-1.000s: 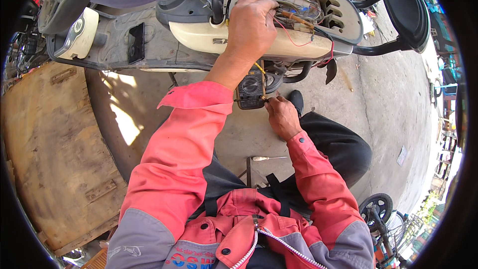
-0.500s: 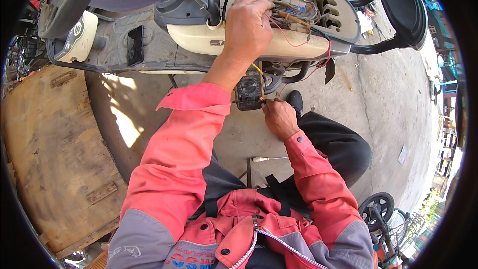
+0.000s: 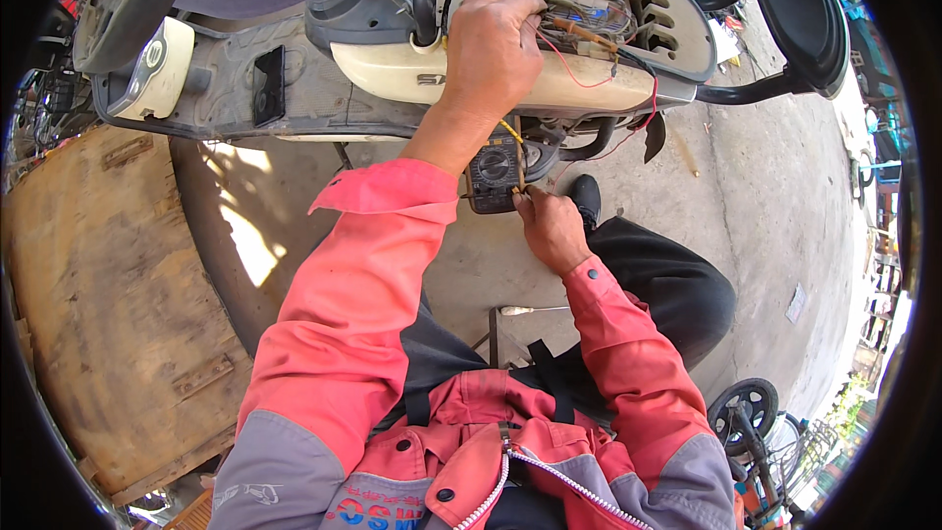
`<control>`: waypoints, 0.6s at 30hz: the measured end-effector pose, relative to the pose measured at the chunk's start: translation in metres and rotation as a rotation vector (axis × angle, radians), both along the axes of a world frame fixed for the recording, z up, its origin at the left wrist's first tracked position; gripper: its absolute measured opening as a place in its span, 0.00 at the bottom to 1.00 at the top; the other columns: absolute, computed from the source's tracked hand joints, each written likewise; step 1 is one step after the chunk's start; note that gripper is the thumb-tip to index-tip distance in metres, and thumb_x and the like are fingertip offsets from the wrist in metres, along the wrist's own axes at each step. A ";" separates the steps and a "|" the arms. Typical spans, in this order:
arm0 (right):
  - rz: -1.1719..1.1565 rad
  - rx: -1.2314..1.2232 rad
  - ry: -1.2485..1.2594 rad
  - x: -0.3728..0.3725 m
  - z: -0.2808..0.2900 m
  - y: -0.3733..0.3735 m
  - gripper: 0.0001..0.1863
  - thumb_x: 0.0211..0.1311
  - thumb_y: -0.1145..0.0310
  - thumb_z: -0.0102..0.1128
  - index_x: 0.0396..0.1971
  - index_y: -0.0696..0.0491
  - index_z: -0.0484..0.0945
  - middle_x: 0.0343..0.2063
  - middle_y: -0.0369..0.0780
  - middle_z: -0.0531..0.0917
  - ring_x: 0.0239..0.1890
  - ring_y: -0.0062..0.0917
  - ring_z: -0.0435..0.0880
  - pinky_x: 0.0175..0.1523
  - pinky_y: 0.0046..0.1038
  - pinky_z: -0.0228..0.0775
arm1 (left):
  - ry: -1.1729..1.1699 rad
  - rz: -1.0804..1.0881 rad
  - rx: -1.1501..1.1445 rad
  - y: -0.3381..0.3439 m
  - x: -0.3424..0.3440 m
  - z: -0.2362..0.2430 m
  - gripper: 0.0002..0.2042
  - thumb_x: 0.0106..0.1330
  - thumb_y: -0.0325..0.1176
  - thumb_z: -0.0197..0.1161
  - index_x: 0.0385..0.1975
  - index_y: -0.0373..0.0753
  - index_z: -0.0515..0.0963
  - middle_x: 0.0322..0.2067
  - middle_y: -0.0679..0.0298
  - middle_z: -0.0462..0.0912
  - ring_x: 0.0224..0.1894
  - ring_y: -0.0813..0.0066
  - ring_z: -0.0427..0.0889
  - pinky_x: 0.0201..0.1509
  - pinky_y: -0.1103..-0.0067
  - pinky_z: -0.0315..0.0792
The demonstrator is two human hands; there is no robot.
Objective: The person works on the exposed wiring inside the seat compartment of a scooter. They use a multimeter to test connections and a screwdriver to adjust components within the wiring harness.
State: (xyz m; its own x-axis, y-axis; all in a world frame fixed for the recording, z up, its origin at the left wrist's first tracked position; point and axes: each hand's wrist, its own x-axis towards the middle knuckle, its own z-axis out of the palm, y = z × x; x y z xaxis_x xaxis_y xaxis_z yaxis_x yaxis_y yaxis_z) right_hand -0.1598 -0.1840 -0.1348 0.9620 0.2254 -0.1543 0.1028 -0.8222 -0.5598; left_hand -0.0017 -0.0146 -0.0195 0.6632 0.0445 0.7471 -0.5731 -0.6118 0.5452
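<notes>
My left hand (image 3: 494, 47) reaches over the cream side panel of an electric scooter (image 3: 378, 74), its fingers curled at the edge of an uncovered compartment full of wires (image 3: 589, 15). Whatever those fingertips grip is hidden. Below the panel, a black multimeter (image 3: 494, 169) with a round dial is held near the scooter's side, a yellow lead (image 3: 511, 131) by its top edge. At the meter's lower right corner my right hand (image 3: 553, 232) is closed in a pinch beside a small yellowish piece. I cannot make out what lies between its fingertips.
A dark phone (image 3: 269, 86) lies on the scooter's footboard. Thin red wire (image 3: 655, 98) hangs from the compartment. Between my legs lies a screwdriver (image 3: 520, 311). A wooden board (image 3: 118, 314) covers the left side, and a wheel (image 3: 744, 410) stands at the lower right.
The scooter has shifted slightly right in the picture. Both hands keep nearly the same places, the left at the wires and the right at the multimeter's lower corner.
</notes>
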 end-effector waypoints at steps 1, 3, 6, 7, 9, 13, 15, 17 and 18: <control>-0.018 0.027 0.012 0.001 -0.002 0.000 0.19 0.74 0.56 0.59 0.32 0.58 0.83 0.26 0.55 0.85 0.32 0.54 0.86 0.39 0.52 0.77 | -0.001 -0.001 0.000 0.000 0.000 0.000 0.07 0.59 0.20 0.68 0.36 0.32 0.88 0.37 0.55 0.89 0.42 0.54 0.87 0.49 0.68 0.79; -0.054 0.082 0.035 0.003 -0.007 0.000 0.20 0.74 0.56 0.59 0.32 0.59 0.84 0.25 0.57 0.84 0.31 0.56 0.85 0.39 0.52 0.76 | -0.003 -0.001 0.000 0.000 0.000 0.001 0.07 0.59 0.20 0.69 0.36 0.32 0.88 0.37 0.55 0.89 0.42 0.54 0.87 0.49 0.68 0.79; -0.105 0.162 0.055 0.005 -0.009 0.002 0.21 0.74 0.55 0.59 0.32 0.60 0.85 0.24 0.57 0.83 0.31 0.57 0.85 0.38 0.52 0.75 | 0.009 0.001 0.007 0.000 -0.001 0.001 0.07 0.59 0.20 0.68 0.36 0.32 0.88 0.37 0.55 0.90 0.43 0.54 0.87 0.50 0.68 0.79; -0.113 0.160 0.083 0.005 -0.008 0.002 0.22 0.74 0.54 0.59 0.33 0.60 0.85 0.25 0.57 0.83 0.32 0.57 0.85 0.39 0.51 0.75 | 0.004 0.003 0.007 0.000 0.000 0.000 0.07 0.59 0.20 0.68 0.36 0.32 0.88 0.37 0.55 0.90 0.43 0.54 0.87 0.50 0.68 0.79; -0.129 0.156 0.139 0.007 -0.004 0.002 0.22 0.74 0.54 0.59 0.34 0.60 0.86 0.26 0.57 0.84 0.33 0.57 0.85 0.39 0.51 0.75 | -0.005 0.005 0.008 0.000 0.000 0.000 0.07 0.59 0.20 0.68 0.36 0.32 0.88 0.37 0.55 0.90 0.43 0.54 0.87 0.50 0.68 0.79; -0.145 0.183 0.164 0.007 -0.006 0.002 0.24 0.75 0.52 0.56 0.36 0.60 0.85 0.29 0.58 0.85 0.36 0.57 0.85 0.41 0.51 0.75 | 0.006 0.010 0.010 0.000 0.000 0.001 0.07 0.59 0.20 0.68 0.36 0.32 0.88 0.37 0.55 0.89 0.43 0.54 0.87 0.50 0.68 0.79; -0.166 0.209 0.231 0.007 -0.007 0.003 0.24 0.75 0.51 0.55 0.38 0.60 0.85 0.31 0.58 0.85 0.38 0.58 0.85 0.43 0.51 0.75 | 0.004 0.008 0.011 0.000 0.000 0.001 0.07 0.59 0.20 0.68 0.36 0.32 0.88 0.37 0.55 0.89 0.43 0.54 0.87 0.50 0.68 0.79; -0.173 0.217 0.232 0.006 -0.012 0.003 0.25 0.76 0.51 0.54 0.40 0.60 0.85 0.32 0.59 0.85 0.40 0.59 0.85 0.44 0.51 0.75 | 0.003 0.004 0.003 -0.001 0.000 0.001 0.07 0.59 0.20 0.68 0.36 0.32 0.88 0.37 0.55 0.89 0.42 0.54 0.87 0.50 0.67 0.79; -0.175 0.221 0.233 0.006 -0.013 0.004 0.25 0.76 0.51 0.53 0.42 0.60 0.85 0.32 0.60 0.85 0.40 0.59 0.85 0.45 0.51 0.75 | 0.004 0.004 0.000 -0.001 0.000 0.001 0.07 0.59 0.20 0.68 0.36 0.32 0.88 0.37 0.55 0.89 0.42 0.54 0.87 0.50 0.67 0.79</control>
State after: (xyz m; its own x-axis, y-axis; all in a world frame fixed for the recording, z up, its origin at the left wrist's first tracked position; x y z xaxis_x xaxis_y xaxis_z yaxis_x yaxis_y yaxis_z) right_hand -0.1538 -0.1797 -0.1476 0.9336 0.1129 -0.3400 -0.1801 -0.6725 -0.7179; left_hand -0.0018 -0.0152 -0.0187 0.6659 0.0470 0.7445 -0.5688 -0.6138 0.5475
